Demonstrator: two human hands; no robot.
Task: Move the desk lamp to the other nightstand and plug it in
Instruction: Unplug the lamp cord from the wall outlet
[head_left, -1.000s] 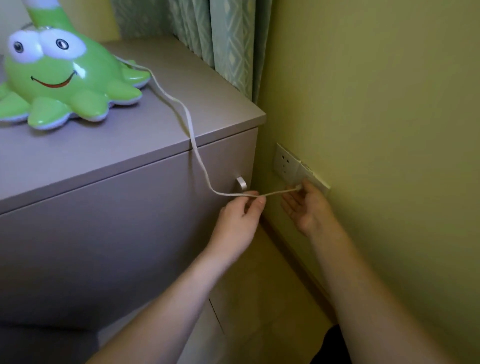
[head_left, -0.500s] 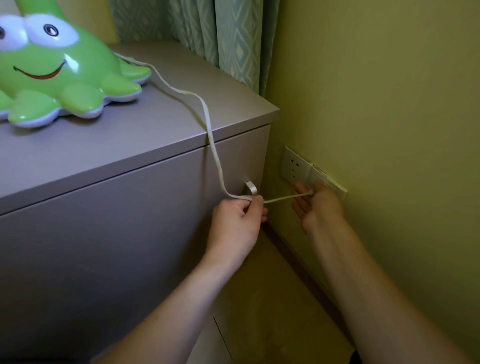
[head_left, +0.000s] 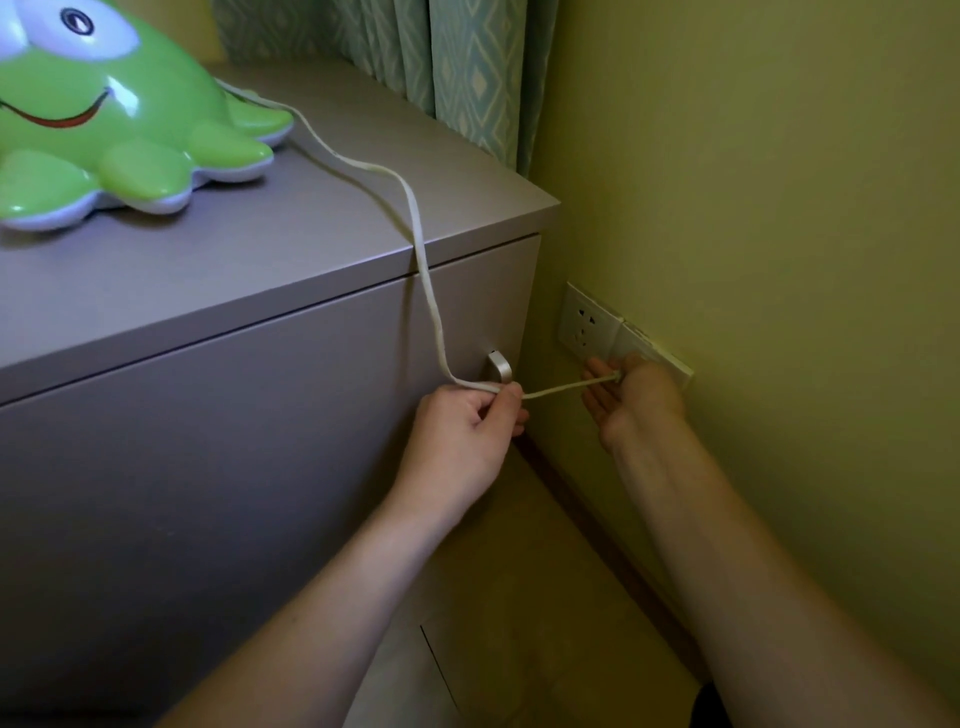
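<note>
plug hidden behind right hand (head_left: 636, 397), lamp (head_left: 104, 119) cropped

Changes vs 1 s ago, referenced to the wall socket (head_left: 586, 328): left hand (head_left: 470, 421) now sits further from it, up against the drawer handle (head_left: 500, 365), where before it was below and past the handle toward the socket. Its grip on the cord (head_left: 426, 291) is tighter, a closed pinch now. Right hand (head_left: 631, 397) is pressed closer onto the plate next to the socket; plug end hidden under it. Cord span between the hands is straighter. On the table the cord now bows outward before the edge.
</note>
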